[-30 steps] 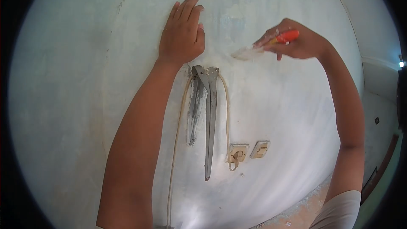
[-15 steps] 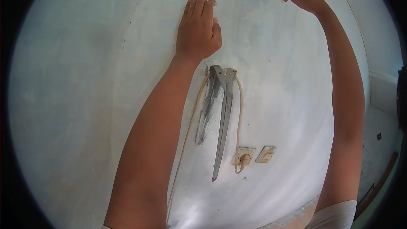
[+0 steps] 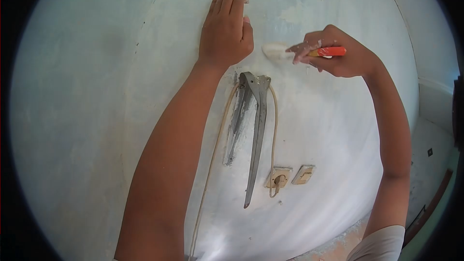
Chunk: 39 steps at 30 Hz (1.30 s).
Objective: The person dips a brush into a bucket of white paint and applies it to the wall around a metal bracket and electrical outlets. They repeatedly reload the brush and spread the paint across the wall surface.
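In the head view, we face a pale blue-green, patchily coated wall (image 3: 82,92), with both bare arms raised in front of it. Our left hand (image 3: 226,38) is spread flat, back toward us, fingers extended upward and close together; it holds nothing, and the contact under its palm is hidden from us. Our right hand (image 3: 349,64), its fingers smeared with white, is closed around a flat paintbrush with a red-tipped handle and whitish bristles (image 3: 276,52). We have the brush nearly level, bristles pointing left, near the left thumb and above the long grey metal bracket (image 3: 259,111) on the wall; whether the bristle tips touch the surface we cannot tell. Beside the bracket's left edge we see a rough dark-grey patch (image 3: 237,125). A thin beige cable (image 3: 275,130) runs down from the bracket's top right to a plug in a square cream wall socket (image 3: 286,171), and just right of that sits a tilted cream light switch (image 3: 303,175)
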### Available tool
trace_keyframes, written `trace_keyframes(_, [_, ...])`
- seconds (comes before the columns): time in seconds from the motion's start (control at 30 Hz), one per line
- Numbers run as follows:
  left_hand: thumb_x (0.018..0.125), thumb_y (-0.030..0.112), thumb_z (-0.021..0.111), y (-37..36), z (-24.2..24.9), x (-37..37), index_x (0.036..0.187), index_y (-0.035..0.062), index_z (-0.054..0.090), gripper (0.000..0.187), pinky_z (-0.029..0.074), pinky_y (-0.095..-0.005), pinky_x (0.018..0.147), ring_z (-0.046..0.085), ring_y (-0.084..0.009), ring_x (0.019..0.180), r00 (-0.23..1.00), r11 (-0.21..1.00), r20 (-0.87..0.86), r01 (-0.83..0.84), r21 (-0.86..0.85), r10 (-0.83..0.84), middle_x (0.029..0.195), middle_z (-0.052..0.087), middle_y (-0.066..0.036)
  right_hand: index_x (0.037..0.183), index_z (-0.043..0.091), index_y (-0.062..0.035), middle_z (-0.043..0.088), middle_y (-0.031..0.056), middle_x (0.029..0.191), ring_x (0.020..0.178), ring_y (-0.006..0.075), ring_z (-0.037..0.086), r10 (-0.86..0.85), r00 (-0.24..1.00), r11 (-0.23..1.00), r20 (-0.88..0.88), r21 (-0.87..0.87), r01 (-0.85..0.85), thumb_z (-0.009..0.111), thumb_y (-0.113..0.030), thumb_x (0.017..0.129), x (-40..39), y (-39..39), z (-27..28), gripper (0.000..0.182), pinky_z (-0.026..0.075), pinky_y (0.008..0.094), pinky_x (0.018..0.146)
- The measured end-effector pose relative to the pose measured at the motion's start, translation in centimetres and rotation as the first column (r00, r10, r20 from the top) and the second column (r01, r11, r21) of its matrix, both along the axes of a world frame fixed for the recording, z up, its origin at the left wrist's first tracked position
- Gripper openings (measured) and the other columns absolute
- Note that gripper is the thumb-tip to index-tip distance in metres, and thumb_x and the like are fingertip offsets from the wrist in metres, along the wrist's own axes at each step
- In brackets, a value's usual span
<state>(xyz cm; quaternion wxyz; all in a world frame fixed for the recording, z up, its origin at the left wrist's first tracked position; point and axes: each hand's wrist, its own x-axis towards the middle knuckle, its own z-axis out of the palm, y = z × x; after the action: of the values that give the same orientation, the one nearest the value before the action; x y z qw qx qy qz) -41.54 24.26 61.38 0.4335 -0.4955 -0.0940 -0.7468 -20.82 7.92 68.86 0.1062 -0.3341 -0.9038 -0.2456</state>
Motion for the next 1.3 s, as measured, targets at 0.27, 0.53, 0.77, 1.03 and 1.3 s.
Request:
trace_keyframes(0.27, [0.084, 0.001, 0.05, -0.2, 0.0, -0.1, 0.119, -0.0006, 0.051, 0.035, 0.031, -0.0549, 0.116, 0.05, -0.0413, 0.125, 0.998, 0.998, -0.026, 0.051, 0.036, -0.05, 0.136, 0.052, -0.019, 0.101, 0.074, 0.0009, 0.074, 0.0107, 0.102, 0.083, 0.0185, 0.069, 0.091, 0.988, 0.994, -0.121, 0.079, -0.082, 0.064, -0.009, 0.094, -0.2, 0.3, 4.0, 0.016, 0.058, 0.0297, 0.057])
trace_keyframes(0.53, [0.084, 0.0, 0.049, -0.1, 0.1, -0.2, 0.117, -0.0004, 0.051, 0.033, 0.031, -0.055, 0.116, 0.051, -0.0426, 0.122, 0.997, 0.997, -0.021, 0.075, 0.031, -0.074, 0.135, 0.053, -0.02, 0.113, 0.072, 0.0016, 0.073, 0.0136, 0.11, 0.08, 0.0162, 0.068, 0.025, 0.986, 0.924, -0.164, 0.381, 0.04, 0.064, -0.011, 0.097, -3.9, -0.4, 9.7, 0.022, 0.058, 0.029, 0.065])
trace_keyframes(0.77, [0.083, 0.0, 0.05, -0.1, 0.1, -0.3, 0.115, -0.0006, 0.051, 0.033, 0.037, -0.0515, 0.111, 0.052, -0.0427, 0.118, 0.995, 0.994, 0.002, 0.097, 0.049, -0.097, 0.132, 0.054, -0.02, 0.104, 0.071, -0.0015, 0.072, 0.0108, 0.108, 0.104, 0.0272, 0.069, 0.153, 0.934, 0.726, 0.322, 0.605, -0.328, 0.065, -0.003, 0.094, -1.4, 4.0, 9.7, 0.012, 0.054, 0.035, 0.094])
trace_keyframes(1.03, [0.082, 0.002, 0.051, 0.3, 0.2, -0.4, 0.114, -0.0006, 0.052, 0.033, 0.037, -0.0518, 0.111, 0.053, -0.0404, 0.118, 0.996, 0.995, -0.026, 0.088, 0.042, -0.087, 0.131, 0.054, -0.018, 0.099, 0.074, -0.0033, 0.074, 0.0132, 0.098, 0.106, 0.0286, 0.07, 0.202, 0.966, 0.936, 0.162, 0.26, -0.239, 0.067, -0.003, 0.091, 0.0, 2.5, 2.7, 0.011, 0.053, 0.038, 0.097])
trace_keyframes(1.3, [0.081, 0.005, 0.052, 0.0, 0.2, -0.2, 0.114, 0.0013, 0.053, 0.033, 0.034, -0.0516, 0.115, 0.054, -0.0353, 0.121, 0.999, 1.0, -0.038, -0.011, 0.027, 0.012, 0.13, 0.055, -0.016, 0.095, 0.073, -0.0027, 0.074, 0.0131, 0.095, 0.103, 0.0268, 0.072, 0.279, 0.955, 0.96, 0.106, -0.048, -0.275, 0.067, 0.008, 0.086, 3.0, 1.9, -2.2, 0.015, 0.056, 0.0358, 0.095])
